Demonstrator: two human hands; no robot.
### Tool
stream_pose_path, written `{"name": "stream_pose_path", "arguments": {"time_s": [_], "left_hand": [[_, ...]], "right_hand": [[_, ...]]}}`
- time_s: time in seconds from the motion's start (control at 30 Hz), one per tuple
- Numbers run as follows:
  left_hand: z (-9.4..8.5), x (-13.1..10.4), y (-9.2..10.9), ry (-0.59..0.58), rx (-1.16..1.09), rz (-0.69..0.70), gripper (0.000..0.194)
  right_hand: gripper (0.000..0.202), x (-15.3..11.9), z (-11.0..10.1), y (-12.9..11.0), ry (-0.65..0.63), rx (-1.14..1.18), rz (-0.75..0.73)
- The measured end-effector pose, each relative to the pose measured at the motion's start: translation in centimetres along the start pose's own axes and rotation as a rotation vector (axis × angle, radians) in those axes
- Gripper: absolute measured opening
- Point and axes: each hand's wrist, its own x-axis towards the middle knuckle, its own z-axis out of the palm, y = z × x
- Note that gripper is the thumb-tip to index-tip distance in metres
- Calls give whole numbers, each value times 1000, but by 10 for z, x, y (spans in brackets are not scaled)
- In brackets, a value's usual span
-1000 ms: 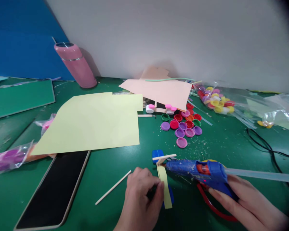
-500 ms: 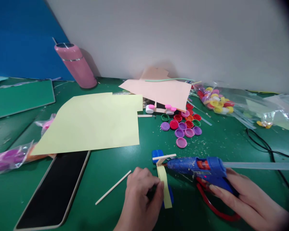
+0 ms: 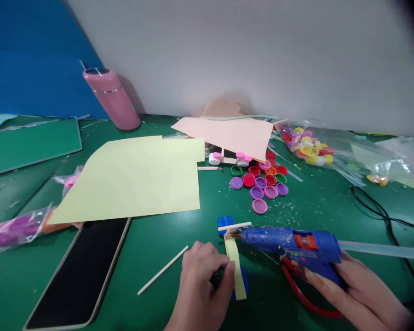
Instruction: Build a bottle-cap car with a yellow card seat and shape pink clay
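My right hand (image 3: 359,285) is wrapped round the handle of a blue hot glue gun (image 3: 279,241), with a clear glue stick (image 3: 382,250) jutting from its back. Its nozzle touches, or nearly touches, the upper end of a small craft piece. That piece has a yellow paper strip (image 3: 240,280), blue parts (image 3: 225,224) at both ends and a short white stick (image 3: 234,226) across the top. My left hand (image 3: 203,280) pinches the paper strip between thumb and forefinger. Left of that hand lies a loose white stick (image 3: 163,270).
Coloured bottle caps (image 3: 259,206) lie behind the glue gun. A yellow paper sheet (image 3: 134,179) partly covers a phone (image 3: 79,276). Pink paper (image 3: 227,131), a pink flask (image 3: 113,101) and a bag of caps (image 3: 307,145) stand farther back. A black cable (image 3: 382,211) runs at right.
The glue gun has tilted, its rear end swinging lower and slightly right, while its nozzle stays by the craft piece. My left hand keeps its pinch on the strip.
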Motion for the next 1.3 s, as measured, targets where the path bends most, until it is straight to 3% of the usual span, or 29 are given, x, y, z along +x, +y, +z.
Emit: {"name": "stream_pose_path", "arguments": {"time_s": [0.1,0.27,0.37,0.57,0.83,0.97,1.3], "left_hand": [[0,0,0,6,0,1,24],[1,0,0,-4,11,1,26],[2,-1,-1,-12,21,4,28],[1,-1,-1,-22,42,6,28],[1,-1,-1,-13,31,13,25],[2,-2,-2,-11,24,10,25],[5,-2,-5,24,20,37,23]], "right_hand": [[33,-6,6,4,76,-8,-6],[27,-10,21,33,243,-45,17],[31,-11,23,39,221,12,-35],[35,-18,20,18,187,57,-27],[32,-10,28,34,24,28,-90],[34,-9,27,26,19,-22,-54],[26,1,22,17,57,-90,-159]]}}
